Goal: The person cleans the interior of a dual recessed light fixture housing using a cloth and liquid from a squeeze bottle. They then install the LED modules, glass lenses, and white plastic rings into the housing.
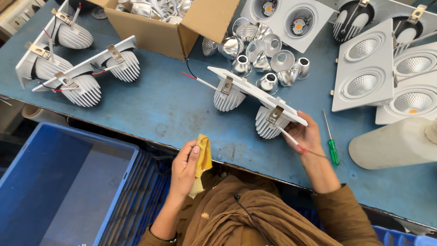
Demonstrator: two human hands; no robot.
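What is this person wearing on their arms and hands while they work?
Both hands, left hand and right hand, are bare, with no gloves. The right arm has a brown sleeve ending below the elbow. A thin bangle circles the left arm. A brown scarf drapes over the chest.

The right hand (304, 133) is partly hidden behind the double lamp fixture (257, 93). The cardboard box (175, 28), the white bottle (396, 142) and the blue crate (68, 182) are cut by the picture edges.
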